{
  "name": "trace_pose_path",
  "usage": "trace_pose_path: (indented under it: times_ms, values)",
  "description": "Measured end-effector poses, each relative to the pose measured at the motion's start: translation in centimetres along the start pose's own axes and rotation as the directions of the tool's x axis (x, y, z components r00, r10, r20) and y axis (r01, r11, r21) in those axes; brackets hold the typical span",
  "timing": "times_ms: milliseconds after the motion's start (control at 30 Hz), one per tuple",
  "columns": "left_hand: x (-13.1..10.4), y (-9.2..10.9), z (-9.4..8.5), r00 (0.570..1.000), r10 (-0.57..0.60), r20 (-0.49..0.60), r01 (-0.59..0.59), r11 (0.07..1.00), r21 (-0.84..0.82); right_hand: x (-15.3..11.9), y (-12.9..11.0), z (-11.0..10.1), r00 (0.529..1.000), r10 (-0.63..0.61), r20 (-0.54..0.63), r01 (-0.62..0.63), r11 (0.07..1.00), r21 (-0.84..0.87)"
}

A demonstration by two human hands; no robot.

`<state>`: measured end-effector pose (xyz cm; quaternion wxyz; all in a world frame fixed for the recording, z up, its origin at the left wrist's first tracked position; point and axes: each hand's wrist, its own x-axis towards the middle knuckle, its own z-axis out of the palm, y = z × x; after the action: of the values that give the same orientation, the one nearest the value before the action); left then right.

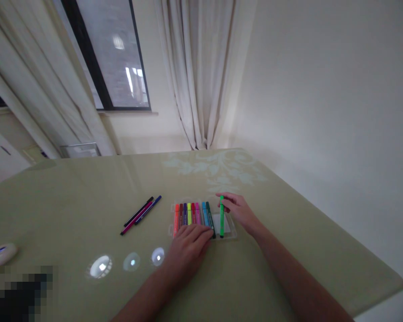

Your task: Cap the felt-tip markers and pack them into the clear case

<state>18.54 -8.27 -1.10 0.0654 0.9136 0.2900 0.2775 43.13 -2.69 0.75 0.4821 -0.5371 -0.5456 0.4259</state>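
A clear plastic case (233, 233) lies on the table with a row of coloured markers (189, 213) in it, from orange at the left to dark green at the right. My right hand (237, 206) pinches a bright green marker (222, 219) near its top, over the right part of the case, beside the dark green marker (209, 219). Across the lower ends of the row rests my left hand (192, 241), its fingers stretched out flat and pointing right. The lower ends of several markers are hidden under it.
Left of the case, a black marker (139, 211), a magenta marker (136, 218) and a blue marker (148, 209) lie close together on the table (87, 192). A white rounded device (2, 254) sits at the far left. The wall (339, 134) runs along the table's right edge.
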Motion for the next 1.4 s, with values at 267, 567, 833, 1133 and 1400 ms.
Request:
trace_pose_path:
  times_ms: [267,567,833,1133,1400]
  values:
    - [0.0,0.4,0.4,0.985,0.025,0.173,-0.049,0.989,0.138,0.4,0.8,0.7,0.995,-0.063,0.071,0.065,0.997,-0.029]
    - [0.1,0.2,0.4,0.98,0.049,0.191,-0.078,0.986,0.148,0.2,0.9,0.5,0.979,-0.191,0.074,0.205,0.91,-0.36]
    - [0.0,0.1,0.5,0.972,0.068,0.226,-0.106,0.981,0.163,-0.2,0.6,0.8,0.944,-0.278,0.179,0.331,0.772,-0.542]
    - [0.0,0.1,1.1,0.976,0.055,0.212,-0.086,0.986,0.141,-0.5,1.3,0.3,0.943,-0.263,0.205,0.333,0.756,-0.564]
    - [0.4,-0.7,-0.9,0.997,-0.058,0.057,0.058,0.998,0.015,-0.7,1.3,0.0,0.936,-0.29,0.201,0.353,0.784,-0.511]
